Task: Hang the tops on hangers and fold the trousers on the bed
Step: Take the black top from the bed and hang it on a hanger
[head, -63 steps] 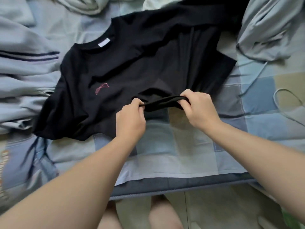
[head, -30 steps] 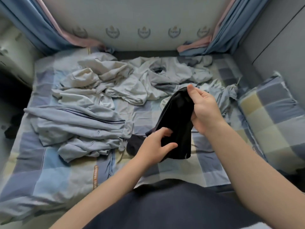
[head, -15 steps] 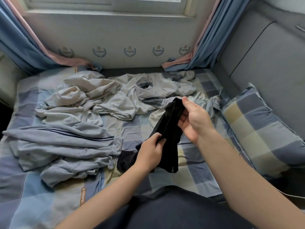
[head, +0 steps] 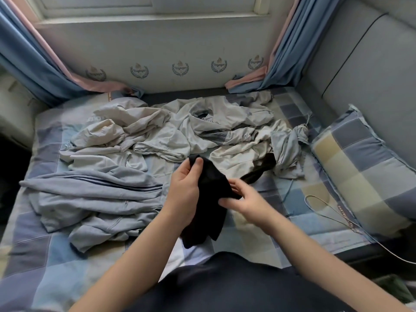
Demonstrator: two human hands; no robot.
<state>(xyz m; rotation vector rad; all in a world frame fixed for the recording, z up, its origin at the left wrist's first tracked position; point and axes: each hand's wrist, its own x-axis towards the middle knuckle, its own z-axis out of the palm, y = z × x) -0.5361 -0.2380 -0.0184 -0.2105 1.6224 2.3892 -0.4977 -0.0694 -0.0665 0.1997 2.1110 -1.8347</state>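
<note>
Covering the checked bed [head: 67,255], crumpled pale clothes [head: 180,131] are spread toward the wall. A bunched black top [head: 211,183] is held above the sheet by 2 hands. Its upper end is gripped by the left hand [head: 184,194], thumb pressed on the cloth, and its middle is pinched by the fingers of the right hand [head: 245,201].

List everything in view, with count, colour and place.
black top: one, black, held above the bed's near edge
striped garment: one, grey, bed's left
crumpled clothes: pile, count unclear, pale grey and beige, mid-bed
pillow: one, blue-yellow checked, right
wire loop: one, pale, beside the pillow
curtains: two, blue with pink, far corners
bed sheet: one, blue checked, under everything
left hand: one, pinches the black top's upper end
right hand: one, grips its middle
</note>
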